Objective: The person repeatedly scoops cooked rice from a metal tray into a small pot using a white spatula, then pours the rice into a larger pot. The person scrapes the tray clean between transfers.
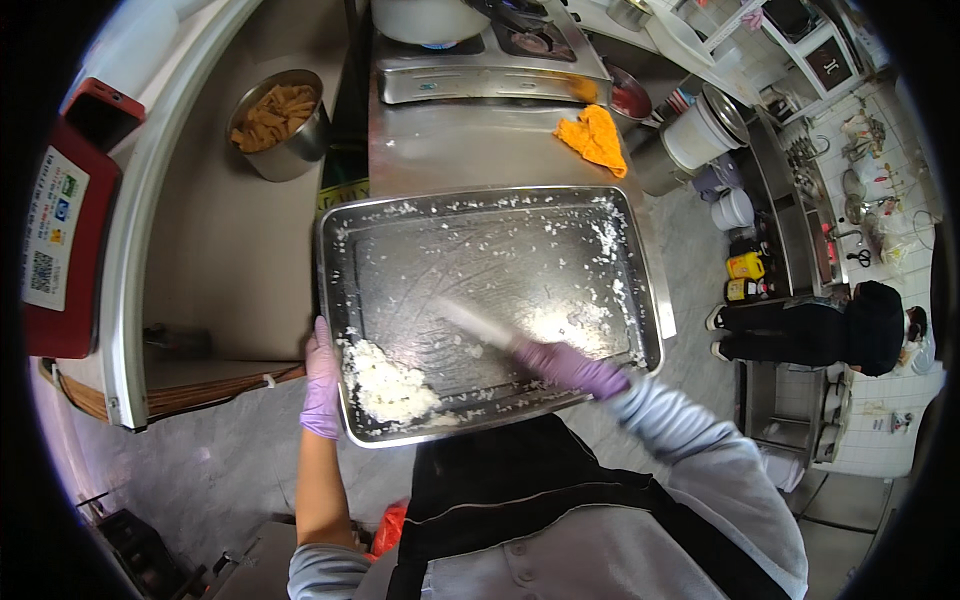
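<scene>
A large metal tray (465, 270) lies in front of me, its near edge close to my black apron. White grains, which look like cooked rice, are scattered over it, with a heap of rice (390, 382) in the near left corner. My left hand (322, 382), in a purple glove, holds the tray's left rim. In my gloved right hand (562, 366), above the near part of the tray, is a blurred pale flat utensil (476, 322), perhaps a spatula, pointing to the upper left. A brighter patch of rice or glare lies just beyond this hand.
Beyond the tray, an orange cloth (596, 141) lies on the steel counter (450, 142), before a gas stove (491, 82) bearing a pot (431, 21). A metal pot of brown pieces (279, 154) stands at the left. Another person (817, 326) stands at the far right.
</scene>
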The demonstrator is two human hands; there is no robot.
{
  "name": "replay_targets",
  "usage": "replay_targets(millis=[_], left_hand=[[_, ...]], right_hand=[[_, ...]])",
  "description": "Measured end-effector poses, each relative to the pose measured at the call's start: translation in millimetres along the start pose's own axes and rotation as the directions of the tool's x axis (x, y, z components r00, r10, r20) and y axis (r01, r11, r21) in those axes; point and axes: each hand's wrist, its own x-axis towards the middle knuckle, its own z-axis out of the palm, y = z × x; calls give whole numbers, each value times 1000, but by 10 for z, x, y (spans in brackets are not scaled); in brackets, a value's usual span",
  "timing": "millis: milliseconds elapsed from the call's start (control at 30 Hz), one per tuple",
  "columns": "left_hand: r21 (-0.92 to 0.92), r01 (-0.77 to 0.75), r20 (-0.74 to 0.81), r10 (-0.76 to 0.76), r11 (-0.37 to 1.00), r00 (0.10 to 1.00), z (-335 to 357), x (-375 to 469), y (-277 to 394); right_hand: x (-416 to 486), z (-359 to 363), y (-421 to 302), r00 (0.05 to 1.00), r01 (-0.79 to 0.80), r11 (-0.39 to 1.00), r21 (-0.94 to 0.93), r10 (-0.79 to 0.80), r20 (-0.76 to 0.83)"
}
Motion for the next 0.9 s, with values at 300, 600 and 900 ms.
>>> replay_targets(millis=[300, 600, 900], left_hand=[[213, -181, 140, 153, 960, 978, -25, -57, 74], [383, -45, -8, 52, 923, 999, -120, 14, -9], [309, -138, -10, 149, 941, 989, -48, -5, -5]], right_hand=[[76, -2400, 183, 903, -349, 420, -838, -88, -420], [-688, -2079, 623, 933, -353, 411, -840, 86, -350], [-1616, -1384, 822, 947, -313, 566, -762, 243, -209]])
